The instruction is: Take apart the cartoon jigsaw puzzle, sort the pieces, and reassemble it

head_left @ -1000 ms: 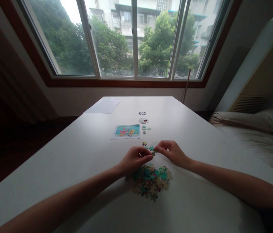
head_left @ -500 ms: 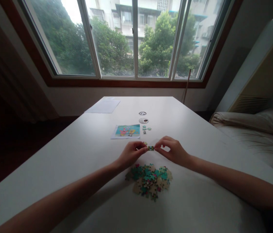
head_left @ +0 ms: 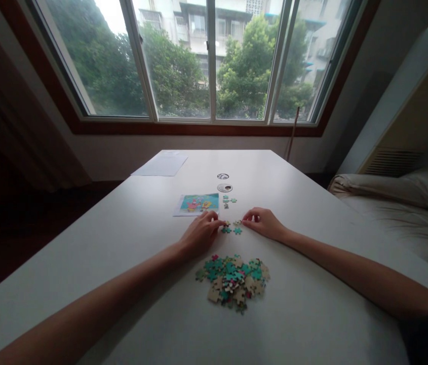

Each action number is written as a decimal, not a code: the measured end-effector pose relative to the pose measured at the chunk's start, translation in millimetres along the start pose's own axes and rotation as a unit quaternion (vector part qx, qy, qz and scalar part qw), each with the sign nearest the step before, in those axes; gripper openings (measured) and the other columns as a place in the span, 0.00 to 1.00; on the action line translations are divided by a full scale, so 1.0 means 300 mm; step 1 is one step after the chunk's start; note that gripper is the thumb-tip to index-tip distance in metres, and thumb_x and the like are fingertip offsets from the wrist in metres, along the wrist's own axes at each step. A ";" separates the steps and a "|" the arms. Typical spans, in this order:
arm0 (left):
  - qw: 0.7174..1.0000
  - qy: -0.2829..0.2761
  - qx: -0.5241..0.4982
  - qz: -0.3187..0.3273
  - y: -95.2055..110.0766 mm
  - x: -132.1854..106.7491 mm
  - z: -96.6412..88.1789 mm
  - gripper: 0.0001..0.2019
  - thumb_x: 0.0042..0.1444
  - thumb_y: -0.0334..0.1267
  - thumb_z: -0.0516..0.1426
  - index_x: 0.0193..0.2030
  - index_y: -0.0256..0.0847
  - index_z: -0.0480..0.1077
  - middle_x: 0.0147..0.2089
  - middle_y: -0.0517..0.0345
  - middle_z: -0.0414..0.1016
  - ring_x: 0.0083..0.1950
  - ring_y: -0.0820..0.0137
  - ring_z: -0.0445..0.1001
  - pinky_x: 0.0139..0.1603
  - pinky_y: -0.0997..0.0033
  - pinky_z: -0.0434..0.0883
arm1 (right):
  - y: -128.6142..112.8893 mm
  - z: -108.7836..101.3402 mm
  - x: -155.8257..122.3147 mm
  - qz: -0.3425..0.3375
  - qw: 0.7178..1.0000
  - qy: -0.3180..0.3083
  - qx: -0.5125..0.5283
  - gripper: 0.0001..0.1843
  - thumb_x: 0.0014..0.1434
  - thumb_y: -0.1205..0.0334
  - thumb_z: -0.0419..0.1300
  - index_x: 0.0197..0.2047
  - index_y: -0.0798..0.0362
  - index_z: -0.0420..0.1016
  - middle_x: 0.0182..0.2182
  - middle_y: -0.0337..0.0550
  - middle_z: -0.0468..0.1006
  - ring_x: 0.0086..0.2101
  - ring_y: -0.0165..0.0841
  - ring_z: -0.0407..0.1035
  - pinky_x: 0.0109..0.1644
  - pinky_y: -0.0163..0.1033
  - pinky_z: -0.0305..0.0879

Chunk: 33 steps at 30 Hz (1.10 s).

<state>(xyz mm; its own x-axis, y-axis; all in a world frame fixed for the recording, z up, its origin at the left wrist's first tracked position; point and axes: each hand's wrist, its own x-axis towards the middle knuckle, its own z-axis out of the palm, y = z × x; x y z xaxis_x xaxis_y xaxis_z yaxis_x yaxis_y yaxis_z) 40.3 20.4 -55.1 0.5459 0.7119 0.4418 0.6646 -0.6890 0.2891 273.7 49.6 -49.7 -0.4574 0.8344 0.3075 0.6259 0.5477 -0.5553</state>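
Note:
My left hand (head_left: 204, 228) rests on the table with its thumb and finger pinched at the edge of a yellowish puzzle piece (head_left: 227, 223). Opposite it, my right hand (head_left: 262, 222) has its fingertips closed on another light puzzle piece (head_left: 237, 223). Just below these lie teal puzzle pieces (head_left: 238, 231), flat on the table. Nearer to me is a loose heap of puzzle pieces (head_left: 232, 279), teal, tan and some pink. A printed picture (head_left: 199, 204) with cartoon figures lies beyond my left hand. A few pieces (head_left: 226, 200) sit to its right.
Two round flat items (head_left: 225, 187) lie farther back on the white table (head_left: 122, 243). White paper sheets (head_left: 160, 165) are at the far left corner. A pale sofa (head_left: 381, 203) stands at the right, and a window (head_left: 209, 66) is beyond the table.
The small colourful item held between both hands is no longer raised there. My hands have moved slightly away from me, and separate puzzle pieces now show between them on the table.

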 end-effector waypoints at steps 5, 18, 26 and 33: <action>0.999 -0.013 0.035 -0.002 0.006 0.003 -0.005 0.15 0.56 0.28 0.49 0.46 0.42 0.71 0.38 0.52 0.65 0.39 0.67 0.65 0.43 0.64 0.65 | 0.004 0.003 0.002 0.000 1.000 -0.001 -0.007 0.10 0.51 0.57 0.58 0.30 0.54 0.76 0.25 0.40 0.73 0.24 0.27 0.62 0.29 0.32 0.58; 0.999 -0.003 0.051 0.005 0.008 -0.003 -0.008 0.16 0.55 0.25 0.48 0.46 0.41 0.70 0.39 0.52 0.66 0.40 0.68 0.66 0.43 0.65 0.65 | -0.079 -0.052 -0.023 -0.085 0.994 -0.065 0.034 0.08 0.52 0.60 0.58 0.33 0.54 0.75 0.27 0.41 0.73 0.27 0.27 0.64 0.32 0.32 0.61; 0.999 0.008 0.033 0.016 0.021 -0.009 -0.018 0.12 0.54 0.25 0.48 0.39 0.38 0.71 0.37 0.52 0.68 0.38 0.67 0.66 0.42 0.64 0.66 | -0.203 -0.060 -0.096 -0.183 0.949 -0.257 0.025 0.14 0.49 0.55 0.61 0.37 0.54 0.75 0.29 0.41 0.72 0.27 0.26 0.65 0.31 0.30 0.62; 1.000 0.007 -0.007 0.030 0.024 -0.014 -0.020 0.10 0.53 0.25 0.49 0.36 0.39 0.70 0.35 0.54 0.70 0.37 0.68 0.67 0.40 0.67 0.66 | -0.195 -0.057 -0.097 -0.208 0.947 -0.246 0.011 0.13 0.52 0.55 0.58 0.36 0.55 0.75 0.28 0.42 0.73 0.27 0.26 0.66 0.32 0.30 0.63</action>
<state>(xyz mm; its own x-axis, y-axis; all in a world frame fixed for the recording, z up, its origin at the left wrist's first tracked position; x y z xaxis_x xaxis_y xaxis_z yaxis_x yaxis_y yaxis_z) 39.8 11.5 -49.8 0.5766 0.6677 0.4708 0.6241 -0.7319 0.2736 261.0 -5.6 -12.9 -0.9036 0.4146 0.1076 0.3171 0.8165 -0.4825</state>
